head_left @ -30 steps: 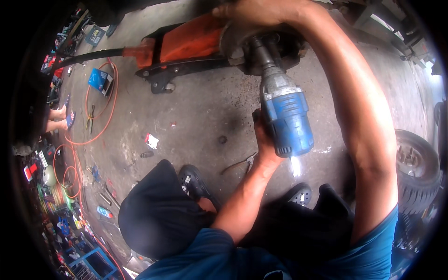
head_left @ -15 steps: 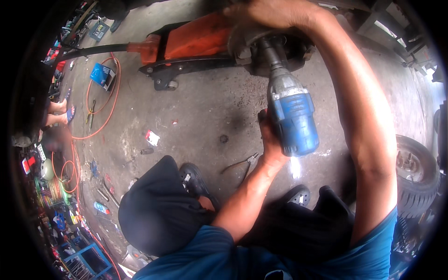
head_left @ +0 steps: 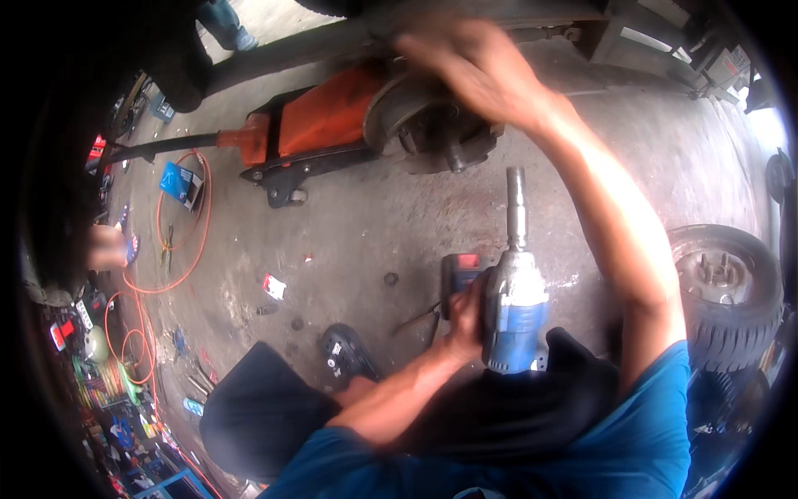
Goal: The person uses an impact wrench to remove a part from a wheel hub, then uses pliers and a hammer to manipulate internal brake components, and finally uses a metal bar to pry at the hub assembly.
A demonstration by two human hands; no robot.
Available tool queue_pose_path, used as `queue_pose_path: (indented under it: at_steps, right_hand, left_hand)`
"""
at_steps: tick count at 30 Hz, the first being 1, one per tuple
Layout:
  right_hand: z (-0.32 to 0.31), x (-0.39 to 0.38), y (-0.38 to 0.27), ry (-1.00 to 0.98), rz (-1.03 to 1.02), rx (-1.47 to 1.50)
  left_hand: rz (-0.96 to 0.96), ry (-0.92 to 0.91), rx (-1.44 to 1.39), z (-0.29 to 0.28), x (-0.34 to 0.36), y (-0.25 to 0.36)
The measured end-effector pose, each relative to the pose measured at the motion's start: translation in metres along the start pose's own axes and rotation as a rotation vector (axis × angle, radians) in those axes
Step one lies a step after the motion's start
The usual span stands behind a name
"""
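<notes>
Within left hand (head_left: 467, 323), one impact wrench (head_left: 517, 316); near right hand (head_left: 482, 71), one hub (head_left: 432, 137).

- Left hand (head_left: 468, 320): I find it closed in a grip, below and right of my view's centre.
- Left forearm (head_left: 397, 403): slants up and rightward.
- Right hand (head_left: 475, 65): raised near the top edge, fingers (head_left: 428, 51) stretched leftward, blurred.
- Right arm (head_left: 611, 208): I note it reaching far forward, bent at the elbow (head_left: 658, 291).

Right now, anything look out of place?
Some clutter: orange hose in loose loops by the blue box; a red-and-white packet looks dropped on the floor. Nothing odd on the blue impact wrench.
</notes>
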State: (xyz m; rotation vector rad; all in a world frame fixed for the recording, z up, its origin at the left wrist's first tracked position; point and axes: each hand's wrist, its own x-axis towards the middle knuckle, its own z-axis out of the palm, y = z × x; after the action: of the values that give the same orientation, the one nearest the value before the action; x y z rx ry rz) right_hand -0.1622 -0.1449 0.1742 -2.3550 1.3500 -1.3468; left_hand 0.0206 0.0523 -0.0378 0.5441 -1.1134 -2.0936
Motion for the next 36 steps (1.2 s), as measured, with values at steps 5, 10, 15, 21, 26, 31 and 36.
queue_pose_path:
  at_steps: [5,10,15,21,26,31,36]
  right_hand:
    - [-0.018,-0.111,0.000,0.630,0.283,0.148]
    - [0.011,-0.263,0.002,0.338,1.227,0.482]
    - [0.104,-0.374,-0.042,-0.163,1.593,0.559]
    - [0.162,-0.347,-0.106,-0.855,1.411,0.362]
    - [0.161,-0.347,-0.119,-1.046,1.018,0.296]
    - [0.156,-0.362,-0.093,-0.669,0.808,-0.126]
    - [0.200,-0.335,-0.082,-0.810,0.468,-0.173]
  left_hand:
    - [0.461,-0.228,1.231,-0.046,0.002,0.088]
    - [0.106,-0.416,1.613,-0.120,-0.031,0.144]
    - [-0.127,-0.436,1.949,-0.198,-0.043,0.174]
    - [-0.277,-0.327,2.282,-0.289,-0.061,0.187]
    - [-0.464,-0.348,2.394,-0.326,-0.074,0.192]
    - [-0.461,-0.543,2.312,-0.253,-0.062,0.195]
    - [-0.408,-0.652,1.864,-0.181,-0.081,0.092]
